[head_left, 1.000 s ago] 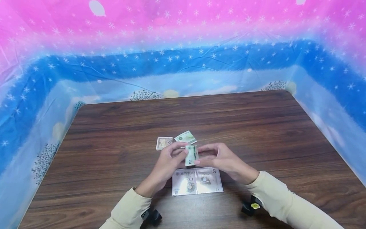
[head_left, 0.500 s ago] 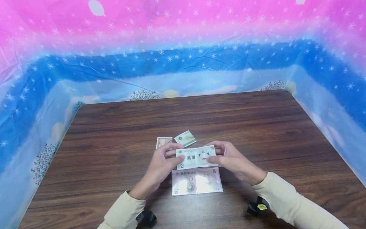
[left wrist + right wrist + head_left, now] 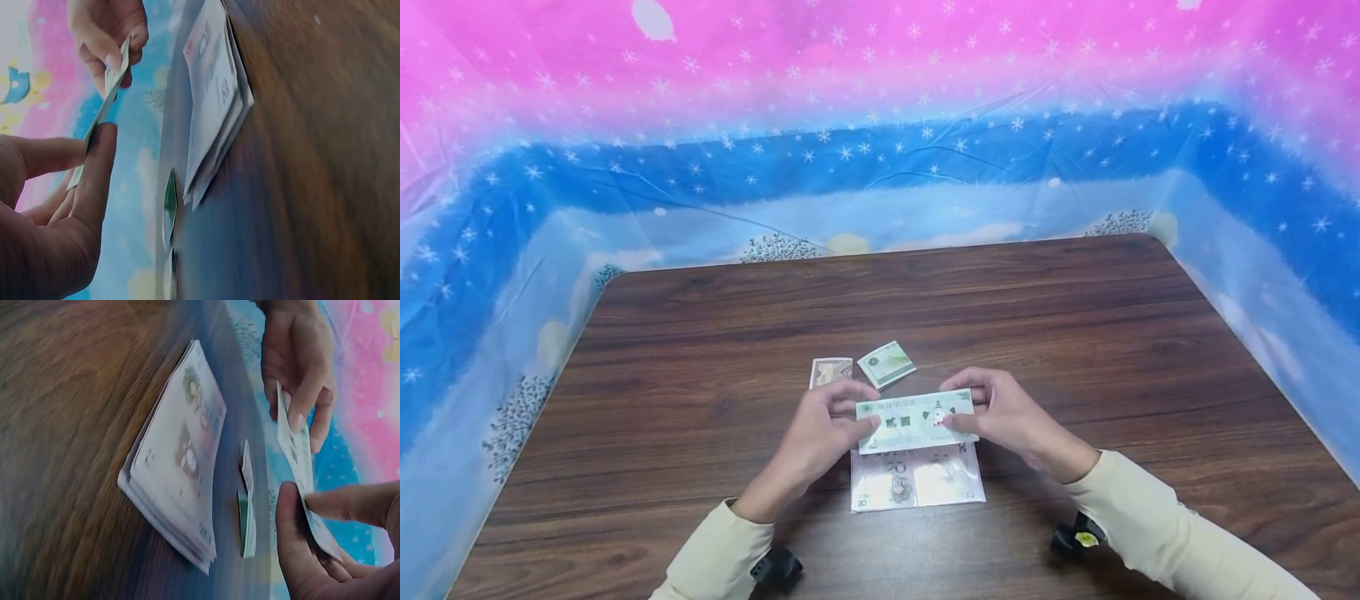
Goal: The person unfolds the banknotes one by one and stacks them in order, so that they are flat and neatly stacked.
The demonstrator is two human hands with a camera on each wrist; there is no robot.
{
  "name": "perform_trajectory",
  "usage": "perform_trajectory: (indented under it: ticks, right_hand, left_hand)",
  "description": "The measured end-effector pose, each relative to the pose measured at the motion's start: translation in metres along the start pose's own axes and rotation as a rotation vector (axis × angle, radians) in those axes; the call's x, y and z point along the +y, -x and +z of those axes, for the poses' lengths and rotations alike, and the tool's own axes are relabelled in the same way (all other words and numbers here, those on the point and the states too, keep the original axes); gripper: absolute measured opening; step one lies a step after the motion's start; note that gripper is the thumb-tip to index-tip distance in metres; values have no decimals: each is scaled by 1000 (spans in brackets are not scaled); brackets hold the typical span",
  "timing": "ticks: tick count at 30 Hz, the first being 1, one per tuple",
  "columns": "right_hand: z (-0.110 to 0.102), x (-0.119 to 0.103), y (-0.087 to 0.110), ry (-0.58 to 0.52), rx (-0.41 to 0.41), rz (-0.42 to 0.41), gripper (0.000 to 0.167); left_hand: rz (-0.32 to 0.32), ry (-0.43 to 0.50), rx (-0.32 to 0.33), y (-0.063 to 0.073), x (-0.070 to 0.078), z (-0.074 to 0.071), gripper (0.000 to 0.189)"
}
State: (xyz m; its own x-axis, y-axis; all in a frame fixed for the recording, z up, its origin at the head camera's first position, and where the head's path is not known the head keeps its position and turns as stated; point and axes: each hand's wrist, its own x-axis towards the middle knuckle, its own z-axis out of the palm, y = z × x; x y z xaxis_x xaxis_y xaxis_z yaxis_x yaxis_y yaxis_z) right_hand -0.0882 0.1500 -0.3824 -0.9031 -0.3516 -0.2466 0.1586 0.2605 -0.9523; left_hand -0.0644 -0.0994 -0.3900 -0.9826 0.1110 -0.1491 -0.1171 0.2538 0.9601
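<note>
A green play banknote (image 3: pixel 913 421) is stretched flat between both hands, raised over the table. My left hand (image 3: pixel 831 425) pinches its left end, thumb on the near face and fingers behind. At the right end my right hand (image 3: pixel 1003 417) grips it the same way. Below it lies a small stack of pinkish 20 notes (image 3: pixel 917 483), its far edge covered by the green note; the right wrist view shows several layers in that stack (image 3: pixel 178 456). Beyond the hands rest a folded green note (image 3: pixel 887 364) and a folded brownish note (image 3: pixel 831 372), partly hidden by my left fingers.
The dark wooden table (image 3: pixel 700 333) has a rounded far edge. A pink and blue snowflake cloth (image 3: pixel 880 158) hangs around its back and sides. Black wrist cameras (image 3: pixel 778 568) are strapped beneath both cream sleeves.
The green note was folded narrow between the hands; it has been opened out to full length as the hands moved apart. It then came slightly nearer, over the pinkish stack's far edge.
</note>
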Motion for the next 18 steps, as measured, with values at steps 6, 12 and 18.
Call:
perform_trajectory:
  ticks: [6,12,18]
  right_hand:
    - [-3,6,3,286,-22,-116,36]
    - [-2,11,4,483,-64,-216,32]
    - [2,15,5,590,-99,-254,30]
  left_hand:
    - [72,-228,-121,3,-1,-5,27]
    - [150,-410,-223,4,-3,-7,27]
    - [196,-577,-262,6,-3,-5,22]
